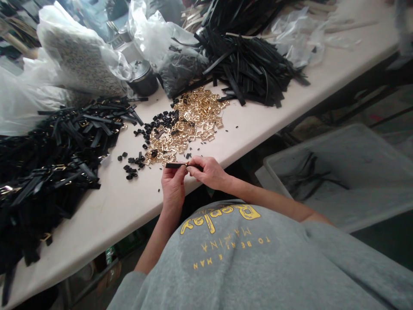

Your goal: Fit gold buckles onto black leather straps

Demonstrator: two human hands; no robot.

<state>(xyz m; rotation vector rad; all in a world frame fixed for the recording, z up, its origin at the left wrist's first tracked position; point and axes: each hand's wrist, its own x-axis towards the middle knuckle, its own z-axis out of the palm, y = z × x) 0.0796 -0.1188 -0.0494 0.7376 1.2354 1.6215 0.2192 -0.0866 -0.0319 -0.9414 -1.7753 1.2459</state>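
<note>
Just over the table's front edge, my left hand (173, 184) and my right hand (209, 173) meet at a black strap (174, 165). Both thumbs and forefingers pinch it, the left on its flat end and the right further along. A glint of gold shows between the fingertips, probably a buckle, but it is too small to make out fully. Beyond my hands lies a heap of gold buckles (193, 116). Small black loops (137, 161) are scattered at the heap's left side.
Straps with gold buckles (71, 146) are piled at left, plain black straps (254, 64) at the back right. Plastic bags (80, 56) and a dark round tin (142, 77) stand behind. Below the table (258, 120), at right, a grey bin (361, 181) holds some black strips.
</note>
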